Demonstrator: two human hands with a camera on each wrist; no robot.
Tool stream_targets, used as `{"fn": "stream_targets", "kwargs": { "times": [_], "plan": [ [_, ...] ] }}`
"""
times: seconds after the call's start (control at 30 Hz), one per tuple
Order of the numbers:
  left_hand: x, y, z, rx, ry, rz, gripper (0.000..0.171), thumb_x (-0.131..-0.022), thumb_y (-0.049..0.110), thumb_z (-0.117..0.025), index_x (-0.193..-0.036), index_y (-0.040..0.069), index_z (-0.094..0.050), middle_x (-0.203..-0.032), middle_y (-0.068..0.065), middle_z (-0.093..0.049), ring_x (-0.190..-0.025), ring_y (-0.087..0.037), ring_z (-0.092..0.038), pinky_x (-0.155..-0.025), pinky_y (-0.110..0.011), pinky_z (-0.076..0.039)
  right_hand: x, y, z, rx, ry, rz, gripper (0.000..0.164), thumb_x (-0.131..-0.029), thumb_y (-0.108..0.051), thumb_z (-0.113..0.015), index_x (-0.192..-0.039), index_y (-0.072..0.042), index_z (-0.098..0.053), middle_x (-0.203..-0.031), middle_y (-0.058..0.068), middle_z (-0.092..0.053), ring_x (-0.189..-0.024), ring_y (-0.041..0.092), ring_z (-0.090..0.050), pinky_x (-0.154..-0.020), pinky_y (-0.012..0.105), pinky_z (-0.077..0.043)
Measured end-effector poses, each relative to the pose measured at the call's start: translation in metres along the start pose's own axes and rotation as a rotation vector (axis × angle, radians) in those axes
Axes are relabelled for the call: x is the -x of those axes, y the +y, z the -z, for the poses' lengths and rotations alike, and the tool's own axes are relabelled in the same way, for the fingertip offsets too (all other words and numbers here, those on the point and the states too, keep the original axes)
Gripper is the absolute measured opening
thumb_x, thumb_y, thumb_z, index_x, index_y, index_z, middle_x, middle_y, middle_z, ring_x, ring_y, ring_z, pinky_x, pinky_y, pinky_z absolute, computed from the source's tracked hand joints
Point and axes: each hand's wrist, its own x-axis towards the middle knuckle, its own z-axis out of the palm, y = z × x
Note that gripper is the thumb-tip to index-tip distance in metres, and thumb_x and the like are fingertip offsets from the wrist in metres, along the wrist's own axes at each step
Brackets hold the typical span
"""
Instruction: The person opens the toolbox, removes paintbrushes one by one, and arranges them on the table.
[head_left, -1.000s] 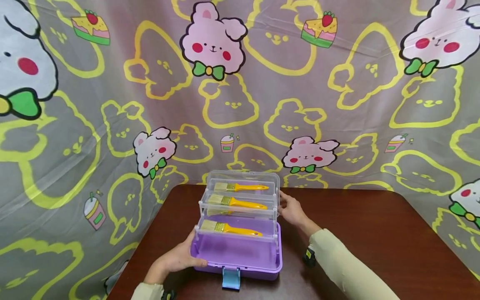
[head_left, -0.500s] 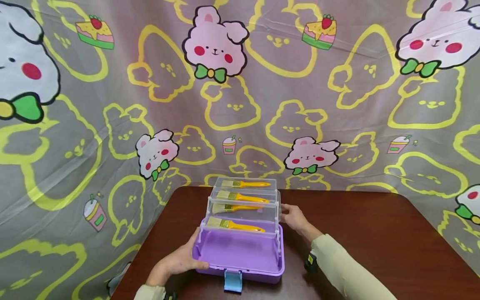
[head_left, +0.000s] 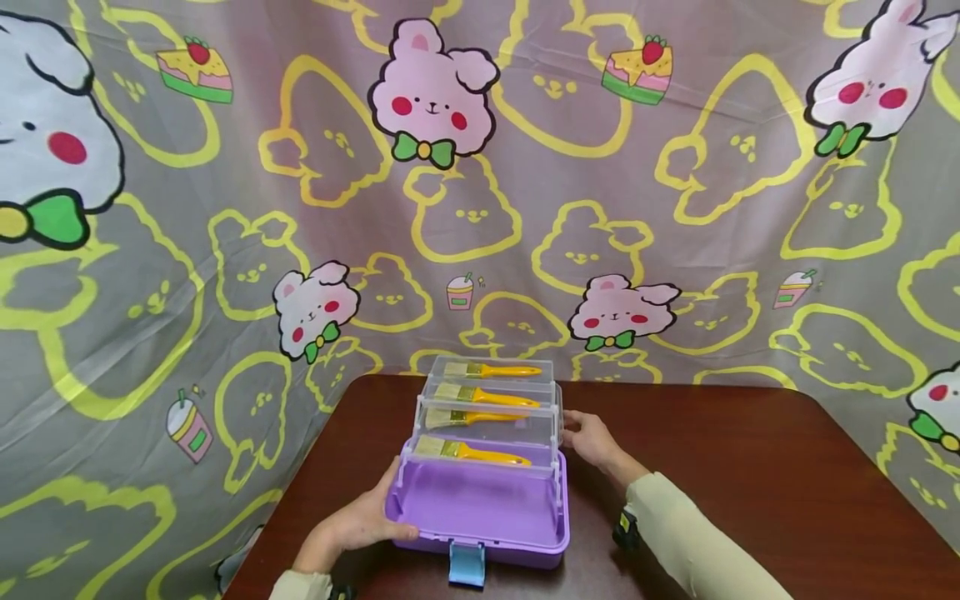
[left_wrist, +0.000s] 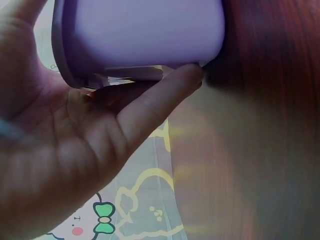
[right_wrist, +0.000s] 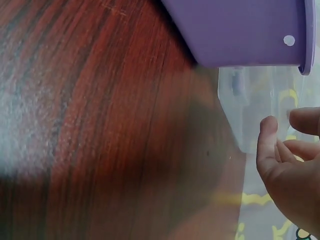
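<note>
A purple toolbox stands unfolded on the table, its stepped clear trays raised. Yellow-handled paintbrushes lie in them: a front paintbrush, a middle one and a back one. Another brush shape shows through plastic under the middle one. My left hand grips the box's left end, thumb at the front rim; its fingers lie along the wall in the left wrist view. At the back right, my right hand holds the edge of the clear lid, which leans back behind the box.
A light-blue latch hangs at the box's front. The dark red-brown table extends to both sides. A grey curtain with cartoon bunnies hangs behind the table and along the left.
The clear lid has swung back and down behind the box with my right hand on it. The trays have spread further back. My left hand keeps its grip on the box.
</note>
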Motion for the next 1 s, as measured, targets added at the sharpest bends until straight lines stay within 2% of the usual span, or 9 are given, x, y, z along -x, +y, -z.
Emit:
{"fn": "stream_targets", "kwargs": {
  "times": [0.1, 0.23, 0.4, 0.6, 0.7, 0.83, 1.0],
  "plan": [
    [0.0, 0.0, -0.001, 0.004, -0.006, 0.0, 0.121, -0.075, 0.029, -0.081, -0.148, -0.002, 0.01, -0.141, -0.033, -0.031, -0.109, -0.03, -0.049, -0.095, -0.045, -0.037, 0.002, 0.001, 0.002, 0.15, 0.036, 0.067, 0.037, -0.086, 0.003, -0.062, -0.122, 0.009, -0.057, -0.102, 0.018, -0.065, -0.082, 0.022, -0.063, -0.072, 0.037, -0.052],
    [0.0, 0.001, 0.0, 0.006, -0.003, 0.004, 0.121, -0.075, 0.03, -0.08, -0.148, -0.002, 0.011, -0.142, -0.033, -0.028, -0.111, -0.032, -0.048, -0.096, -0.048, -0.035, 0.007, -0.009, 0.006, 0.347, 0.097, 0.236, 0.028, -0.082, 0.001, -0.066, -0.11, 0.005, -0.064, -0.097, 0.015, -0.065, -0.087, 0.026, -0.063, -0.075, 0.039, -0.05],
    [0.0, 0.0, 0.0, -0.032, 0.001, 0.004, 0.121, -0.075, 0.03, -0.08, -0.147, -0.005, 0.01, -0.141, -0.035, -0.028, -0.112, -0.031, -0.047, -0.097, -0.048, -0.034, 0.02, -0.033, 0.013, 0.461, 0.092, 0.381, 0.02, -0.079, 0.001, -0.069, -0.098, 0.001, -0.067, -0.09, 0.009, -0.06, -0.081, 0.022, -0.063, -0.07, 0.034, -0.051],
    [0.0, -0.001, 0.0, -0.03, 0.002, 0.0, 0.12, -0.076, 0.03, -0.08, -0.147, -0.004, 0.01, -0.141, -0.035, -0.03, -0.109, -0.031, -0.049, -0.097, -0.049, -0.034, 0.034, -0.062, 0.015, 0.585, 0.12, 0.408, 0.012, -0.077, -0.005, -0.072, -0.089, -0.005, -0.069, -0.078, -0.002, -0.056, -0.069, 0.012, -0.053, -0.062, 0.03, -0.046],
    [0.001, -0.001, 0.0, -0.039, 0.007, 0.008, 0.12, -0.076, 0.03, -0.08, -0.147, -0.004, 0.01, -0.14, -0.036, -0.031, -0.108, -0.031, -0.05, -0.096, -0.051, -0.034, 0.038, -0.075, 0.011, 0.589, 0.063, 0.446, 0.013, -0.077, -0.005, -0.072, -0.089, -0.005, -0.069, -0.079, -0.002, -0.058, -0.069, 0.011, -0.053, -0.063, 0.028, -0.047],
    [0.002, -0.001, -0.001, -0.079, 0.015, 0.021, 0.12, -0.075, 0.032, -0.08, -0.147, -0.007, 0.008, -0.136, -0.036, -0.036, -0.106, -0.03, -0.051, -0.095, -0.05, -0.036, 0.042, -0.087, 0.001, 0.577, -0.082, 0.514, 0.017, -0.078, -0.004, -0.071, -0.095, -0.004, -0.07, -0.087, 0.005, -0.065, -0.076, 0.014, -0.059, -0.066, 0.028, -0.049],
    [0.001, -0.003, -0.001, -0.063, 0.011, 0.021, 0.12, -0.076, 0.034, -0.08, -0.147, -0.006, 0.008, -0.137, -0.035, -0.035, -0.109, -0.032, -0.05, -0.096, -0.052, -0.034, 0.041, -0.089, -0.018, 0.558, -0.241, 0.575, 0.021, -0.079, -0.005, -0.073, -0.099, 0.0, -0.069, -0.09, 0.008, -0.068, -0.078, 0.019, -0.063, -0.068, 0.029, -0.05]
  ]
}}
